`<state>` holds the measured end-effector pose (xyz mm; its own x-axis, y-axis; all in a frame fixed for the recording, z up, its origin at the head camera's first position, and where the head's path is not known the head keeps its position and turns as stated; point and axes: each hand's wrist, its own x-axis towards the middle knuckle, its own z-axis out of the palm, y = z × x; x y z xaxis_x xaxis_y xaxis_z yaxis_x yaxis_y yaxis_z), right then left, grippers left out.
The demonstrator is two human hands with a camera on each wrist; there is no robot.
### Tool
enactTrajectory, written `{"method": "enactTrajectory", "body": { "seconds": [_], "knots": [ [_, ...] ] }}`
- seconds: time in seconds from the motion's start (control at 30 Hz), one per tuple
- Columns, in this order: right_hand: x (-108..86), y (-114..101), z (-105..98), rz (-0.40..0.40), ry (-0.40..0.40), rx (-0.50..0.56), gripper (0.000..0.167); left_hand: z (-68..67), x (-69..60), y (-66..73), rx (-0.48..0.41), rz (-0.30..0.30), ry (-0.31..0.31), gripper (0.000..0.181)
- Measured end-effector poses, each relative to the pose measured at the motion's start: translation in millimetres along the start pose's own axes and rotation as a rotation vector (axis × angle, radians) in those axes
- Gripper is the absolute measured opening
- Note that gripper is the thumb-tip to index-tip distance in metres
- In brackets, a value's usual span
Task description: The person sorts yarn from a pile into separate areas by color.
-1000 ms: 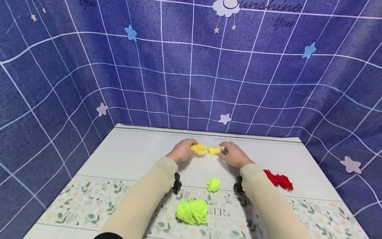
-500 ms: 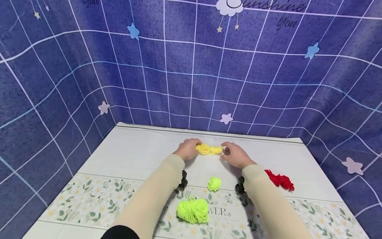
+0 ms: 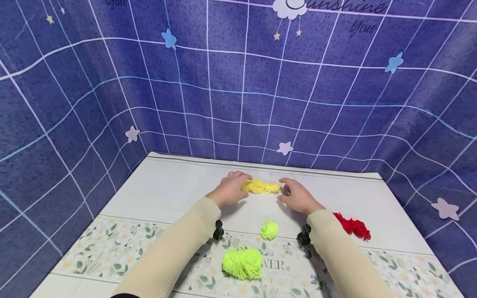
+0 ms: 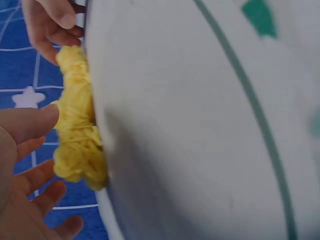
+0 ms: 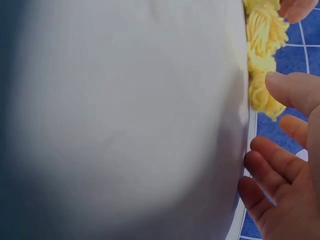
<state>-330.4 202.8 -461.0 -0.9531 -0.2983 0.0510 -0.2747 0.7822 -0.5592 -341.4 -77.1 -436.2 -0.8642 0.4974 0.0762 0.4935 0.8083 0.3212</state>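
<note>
One white-and-floral counter (image 3: 179,186); left grip (image 3: 230,189) and right grip (image 3: 298,196) both spread, loosely bent; large lime skein (image 3: 243,263) toward the front; red yarn (image 3: 353,227) beside right sleeve (image 3: 344,254); yellow yarn (image 3: 260,186) at the back, between both grips, contact unclear; small lime ball (image 3: 269,230) mid-counter.

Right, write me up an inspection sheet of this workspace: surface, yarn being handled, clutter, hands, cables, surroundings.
Surface: white cover with a printed floral band across it.
Job's things: yellow yarn, lying in a row between the hands.
Clutter: small lime ball; larger lime bundle, nearer the person; red yarn by the right sleeve.
Left hand: at the yellow row's left end, fingers loose; contact unclear.
Right hand: by the right end, fingers loose; contact unclear.
Cables: nothing seen.
Surroundings: blue backdrop with grid lines and stars, behind and at both sides.
</note>
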Motion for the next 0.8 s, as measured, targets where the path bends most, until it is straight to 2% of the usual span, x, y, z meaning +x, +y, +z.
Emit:
{"method": "enactTrajectory", "body": {
  "seconds": [0.13,0.23,0.37,0.57,0.8],
  "knots": [
    [-3.3,-3,-3,-0.021,0.016,0.003,0.067,-6.5,-11.2,-0.5,-0.03,0.038,0.015,0.06],
    [-6.6,-5,-4,-0.066,0.043,0.001,0.066,-12.0,-22.2,1.0,-0.025,0.067,0.017,0.06],
    [-16.1,-10,-3,-0.103,0.063,0.05,0.063,-14.6,-40.1,5.3,-0.014,0.094,0.009,0.058],
    [-36.1,-18,2,-0.155,0.033,0.103,0.058,-15.4,-71.7,15.2,-0.081,0.145,0.012,0.056],
    [-61.7,-30,7,-0.184,-0.036,0.219,0.051,-7.0,-102.7,22.8,-0.114,0.182,-0.011,0.054]
  ]
}}
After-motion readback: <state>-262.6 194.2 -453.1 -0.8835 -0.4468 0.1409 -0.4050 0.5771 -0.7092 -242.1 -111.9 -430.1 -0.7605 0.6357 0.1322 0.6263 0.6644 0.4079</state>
